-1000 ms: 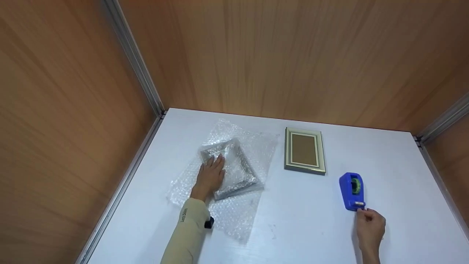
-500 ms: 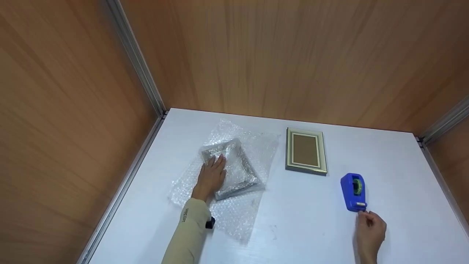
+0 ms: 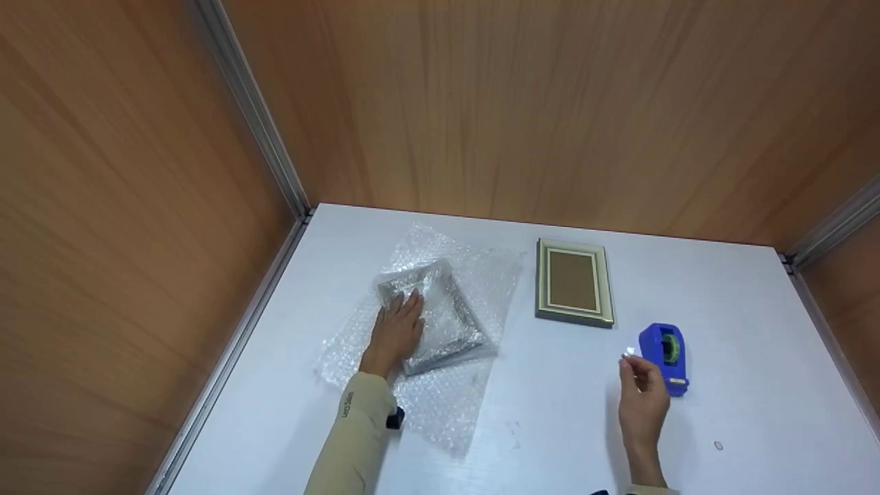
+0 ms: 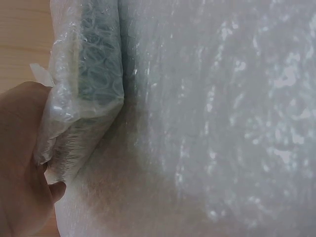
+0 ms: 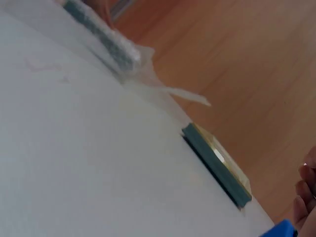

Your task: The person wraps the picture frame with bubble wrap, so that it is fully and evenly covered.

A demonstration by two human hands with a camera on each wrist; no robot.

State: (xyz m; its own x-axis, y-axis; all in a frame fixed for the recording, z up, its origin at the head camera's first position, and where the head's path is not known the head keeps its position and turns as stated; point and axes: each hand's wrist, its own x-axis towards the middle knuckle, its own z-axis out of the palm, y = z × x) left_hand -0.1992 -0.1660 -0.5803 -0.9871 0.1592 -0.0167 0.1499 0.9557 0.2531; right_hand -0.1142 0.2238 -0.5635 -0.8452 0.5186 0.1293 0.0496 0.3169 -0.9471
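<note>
My left hand [image 3: 395, 337] rests on a picture frame folded in bubble wrap [image 3: 443, 313], its fingers stretched over the top. In the left wrist view, that hand [image 4: 19, 158] lies against the wrapped frame [image 4: 98, 74], with the thumb by its edge. A loose sheet of bubble wrap [image 3: 440, 412] spreads out underneath. Between thumb and fingers, my right hand [image 3: 643, 402] pinches a small shiny piece of clear tape [image 3: 630, 351]. Just to the right of this hand stands the blue tape dispenser [image 3: 652, 340]. Only some fingers of the right hand [image 5: 306, 197] show in the right wrist view.
A second, unwrapped picture frame [image 3: 574, 280] with a pale gold border lies at the back, right of the bubble wrap. Wooden panels [image 3: 522, 117] enclose the white table [image 3: 550, 412]. A small ring-like mark or object [image 3: 718, 445] is on the table at the right.
My right hand has left the front end of the tape dispenser and moved left and slightly away from me, carrying a piece of tape. The left hand stays on the wrapped frame.
</note>
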